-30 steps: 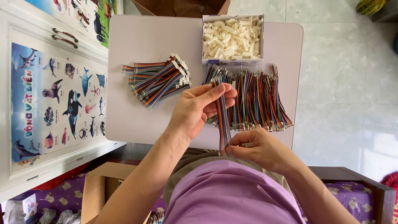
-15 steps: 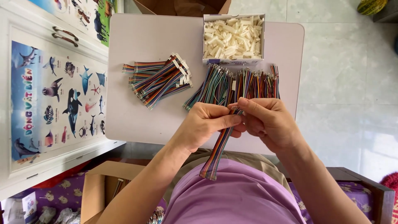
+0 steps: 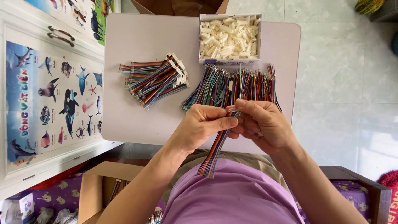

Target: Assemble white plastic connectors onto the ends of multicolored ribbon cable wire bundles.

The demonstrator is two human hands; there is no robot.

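Observation:
My left hand (image 3: 204, 126) and my right hand (image 3: 263, 124) meet over the near edge of a small pale table (image 3: 128, 120). Together they pinch the top end of a multicoloured ribbon cable (image 3: 213, 151), which hangs down toward my lap. A small white connector seems to sit at the pinched end, mostly hidden by my fingers. Just behind my hands lies a spread pile of loose multicoloured cables (image 3: 232, 85). A stack of cables with white connectors fitted (image 3: 155, 79) lies at the table's left. A box of white plastic connectors (image 3: 230, 39) stands at the back.
A white cabinet with sea-animal posters (image 3: 49, 99) stands on the left. An open cardboard box (image 3: 97, 191) sits on the floor by my left elbow. A dark wooden piece (image 3: 365, 186) is at lower right. Tiled floor (image 3: 348, 91) lies to the right.
My right hand has come up from my lap to join my left at the cable's top end. The cable now hangs from both hands instead of being stretched between them.

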